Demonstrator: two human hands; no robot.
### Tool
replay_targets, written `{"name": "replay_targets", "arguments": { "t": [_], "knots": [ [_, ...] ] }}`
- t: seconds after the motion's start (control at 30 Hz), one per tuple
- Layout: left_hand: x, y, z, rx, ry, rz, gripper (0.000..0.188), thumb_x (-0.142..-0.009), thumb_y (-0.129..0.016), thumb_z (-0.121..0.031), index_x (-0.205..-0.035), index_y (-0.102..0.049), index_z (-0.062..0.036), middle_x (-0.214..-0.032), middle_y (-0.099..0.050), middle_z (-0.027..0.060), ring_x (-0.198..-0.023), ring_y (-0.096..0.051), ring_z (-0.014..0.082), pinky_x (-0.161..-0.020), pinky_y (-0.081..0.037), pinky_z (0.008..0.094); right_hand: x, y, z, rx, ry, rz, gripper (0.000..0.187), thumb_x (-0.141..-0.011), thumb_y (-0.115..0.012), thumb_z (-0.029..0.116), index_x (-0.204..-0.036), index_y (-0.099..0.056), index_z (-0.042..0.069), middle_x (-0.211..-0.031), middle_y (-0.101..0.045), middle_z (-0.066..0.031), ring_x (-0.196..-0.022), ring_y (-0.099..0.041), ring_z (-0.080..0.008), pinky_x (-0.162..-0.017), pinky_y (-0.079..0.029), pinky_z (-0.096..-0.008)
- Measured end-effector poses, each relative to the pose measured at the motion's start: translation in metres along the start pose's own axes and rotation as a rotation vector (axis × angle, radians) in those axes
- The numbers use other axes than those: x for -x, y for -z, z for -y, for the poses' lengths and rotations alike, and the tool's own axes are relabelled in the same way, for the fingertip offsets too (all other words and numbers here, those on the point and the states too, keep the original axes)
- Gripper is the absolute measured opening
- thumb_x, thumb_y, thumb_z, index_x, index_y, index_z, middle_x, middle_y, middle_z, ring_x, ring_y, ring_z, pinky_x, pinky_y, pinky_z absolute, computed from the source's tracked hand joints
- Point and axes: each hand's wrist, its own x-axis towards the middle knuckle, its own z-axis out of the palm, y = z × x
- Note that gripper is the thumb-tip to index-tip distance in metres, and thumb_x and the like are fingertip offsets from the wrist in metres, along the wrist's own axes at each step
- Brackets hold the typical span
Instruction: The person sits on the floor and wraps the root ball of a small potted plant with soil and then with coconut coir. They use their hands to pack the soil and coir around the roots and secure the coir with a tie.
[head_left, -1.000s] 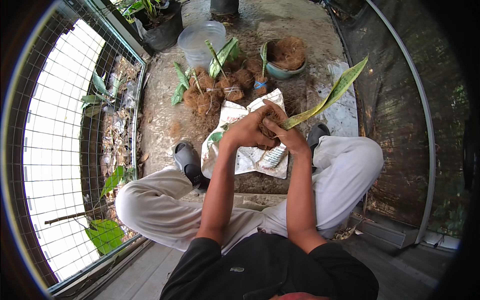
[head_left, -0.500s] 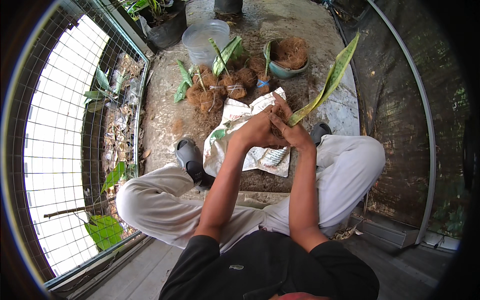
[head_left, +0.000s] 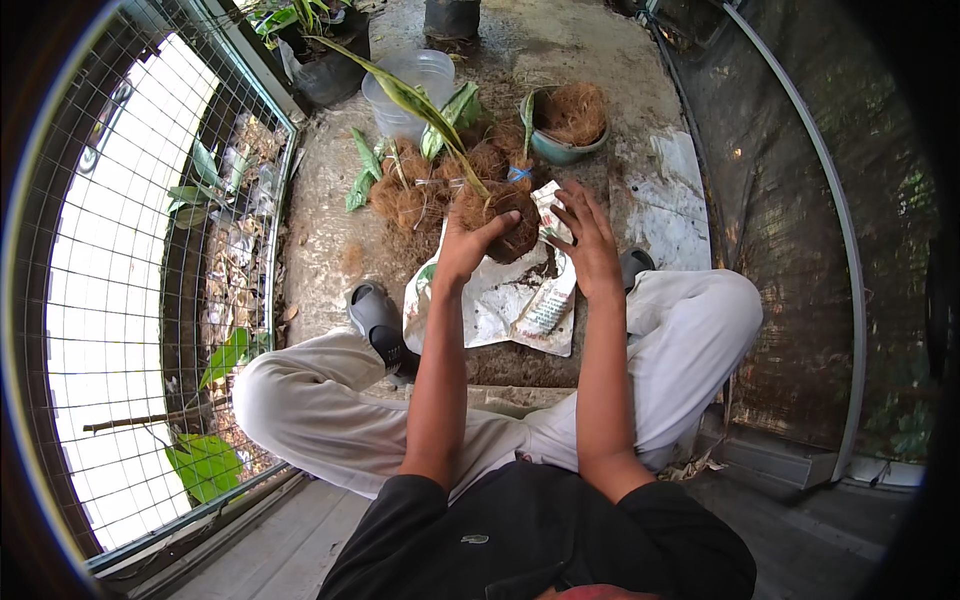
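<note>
My left hand point(head_left: 463, 247) grips a brown ball of coconut fibre point(head_left: 512, 228) from its left side, thumb across the front. A long green and yellow snake plant leaf point(head_left: 418, 105) rises from the ball and leans to the far left. To the right of the ball, my right hand point(head_left: 593, 250) is open with fingers spread, apart from it. Below both hands lies a crumpled white sack point(head_left: 490, 300) with dark crumbs on it. Several tied fibre balls point(head_left: 405, 203) with leaf cuttings sit just beyond, one tied with blue string point(head_left: 520, 173).
A teal bowl point(head_left: 563, 152) full of loose coconut fibre stands at the far right of the balls. A clear plastic tub point(head_left: 430, 70) is behind them, near black plant bags point(head_left: 335, 70). Wire mesh point(head_left: 130, 300) bounds the left; dark netting point(head_left: 780, 250) bounds the right.
The fibre ball with its leaf has moved left and turned, so the leaf now leans far left instead of right. My right hand has come off it and opened; the left keeps hold.
</note>
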Motion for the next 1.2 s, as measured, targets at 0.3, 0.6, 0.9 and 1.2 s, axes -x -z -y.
{"name": "replay_targets", "arguments": {
  "t": [0.3, 0.6, 0.9, 1.2],
  "knots": [
    [0.009, -0.022, 0.020, -0.062, -0.181, 0.174, 0.064, -0.075, -0.081, -0.010, -0.128, -0.046, -0.0065, -0.117, -0.061, 0.0081, -0.109, -0.058, 0.0175, -0.095, -0.047, 0.0329, -0.001, -0.019, -0.026, -0.431, -0.282, 0.047, 0.056, -0.093, -0.053, 0.054, -0.126, -0.056, 0.009, -0.113, -0.064, -0.0066, -0.097, -0.063, -0.0179, -0.078, -0.055, -0.0362],
    [0.010, -0.036, 0.017, -0.077, -0.215, 0.275, 0.061, -0.072, -0.084, -0.011, -0.120, -0.046, -0.0081, -0.109, -0.058, 0.0034, -0.102, -0.055, 0.0132, -0.089, -0.047, 0.0303, 0.003, 0.001, -0.031, -0.477, -0.230, 0.068, 0.046, -0.089, -0.063, 0.032, -0.125, -0.056, 0.004, -0.109, -0.065, -0.0074, -0.093, -0.064, -0.0173, -0.074, -0.056, -0.0330],
    [0.007, -0.049, 0.016, -0.403, -0.333, 0.177, 0.053, -0.072, -0.082, -0.011, -0.117, -0.055, -0.0025, -0.108, -0.056, 0.0048, -0.099, -0.055, 0.0132, -0.086, -0.047, 0.0294, 0.004, 0.010, -0.025, -0.542, -0.222, 0.118, 0.040, -0.087, -0.066, 0.021, -0.120, -0.058, 0.001, -0.107, -0.065, -0.0100, -0.092, -0.064, -0.0187, -0.079, -0.055, -0.0324],
    [0.009, -0.069, 0.024, -0.034, -0.154, 0.084, 0.032, -0.078, -0.077, -0.007, -0.104, -0.060, -0.0037, -0.094, -0.065, 0.0030, -0.087, -0.062, 0.0118, -0.080, -0.051, 0.0268, 0.003, 0.012, -0.029, -0.372, -0.074, 0.028, 0.033, -0.090, -0.065, 0.019, -0.117, -0.059, 0.001, -0.105, -0.065, -0.0084, -0.091, -0.064, -0.0150, -0.077, -0.054, -0.0278]
  ]
}}
